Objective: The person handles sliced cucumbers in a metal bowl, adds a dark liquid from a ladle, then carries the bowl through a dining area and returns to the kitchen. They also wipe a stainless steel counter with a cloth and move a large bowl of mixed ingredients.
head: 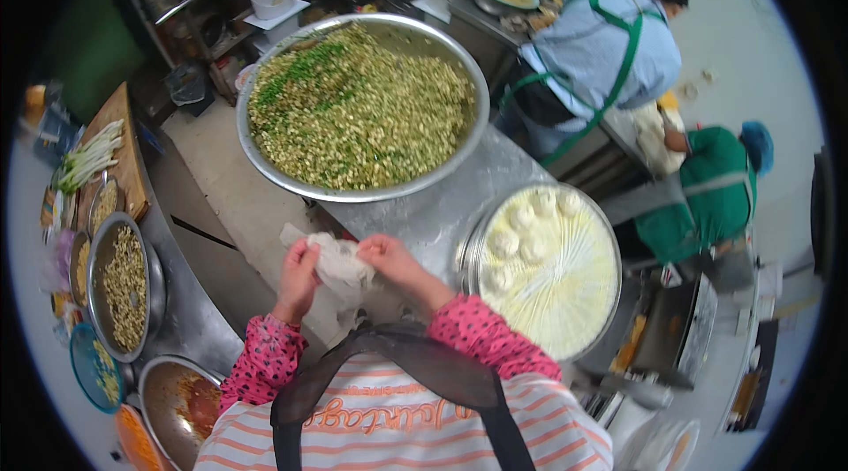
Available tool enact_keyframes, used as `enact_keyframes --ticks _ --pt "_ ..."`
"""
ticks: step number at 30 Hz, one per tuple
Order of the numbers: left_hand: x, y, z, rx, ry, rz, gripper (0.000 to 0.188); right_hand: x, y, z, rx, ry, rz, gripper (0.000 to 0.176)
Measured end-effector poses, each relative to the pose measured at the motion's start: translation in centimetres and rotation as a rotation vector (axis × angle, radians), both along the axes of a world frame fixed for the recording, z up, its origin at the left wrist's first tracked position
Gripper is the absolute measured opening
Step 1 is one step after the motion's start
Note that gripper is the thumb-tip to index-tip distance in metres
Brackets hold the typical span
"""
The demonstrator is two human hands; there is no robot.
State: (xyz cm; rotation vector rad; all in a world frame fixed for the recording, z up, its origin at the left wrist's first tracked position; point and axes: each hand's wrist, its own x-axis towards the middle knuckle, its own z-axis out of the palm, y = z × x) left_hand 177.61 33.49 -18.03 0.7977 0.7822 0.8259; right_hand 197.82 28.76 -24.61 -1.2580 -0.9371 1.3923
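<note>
In front of my body I hold a pale, crumpled piece of thin cloth point(339, 267), stretched between both hands. My left hand point(297, 280) pinches its left side between thumb and fingers. My right hand point(395, 264) grips the other side, with the arm reaching in from the right. A loose part of the cloth hangs down toward the floor. Beyond my hands, a large metal basin point(478, 133) is heaped with chopped filling point(364, 120), with green herbs on its left. To my right, several pleated buns point(506, 243) sit on a lined round steamer point(556, 299).
A steel table point(417, 219) carries the basin and steamer. On the left counter point(189, 312) stand a metal bowl of filling point(98, 285), a stained metal bowl point(154, 398) and spring onions point(93, 154). Two co-workers in green aprons point(619, 67) point(715, 186) stand at the right.
</note>
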Motion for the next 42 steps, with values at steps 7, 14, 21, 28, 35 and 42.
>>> enact_keyframes --ticks 7,14,21,28,35,42 --pt "-5.4 3.8 -0.3 0.056 0.158 0.019 0.028 1.1 -1.7 1.1 -0.075 -0.133 -0.171 0.031" --pt "-5.7 6.4 2.2 0.21 0.22 -0.303 0.044 1.6 -3.2 3.1 0.152 -0.805 0.39 0.021" --pt "-3.8 4.8 8.1 0.552 -0.134 0.332 0.051 -2.1 -4.1 16.4 0.664 -0.68 0.488 0.022" --pt "-3.1 -2.3 1.0 -0.39 -0.413 -0.16 0.025 -9.6 -0.6 10.6 -0.174 0.655 0.282 0.035" --pt "0.6 -0.7 6.6 -0.282 -0.406 0.069 0.029 -16.8 4.5 7.0 0.09 -0.221 -0.574 0.02" --pt "-0.3 -0.3 -2.5 0.146 -0.778 0.002 0.031 -10.6 5.0 9.7 0.866 -0.802 -0.006 0.012"
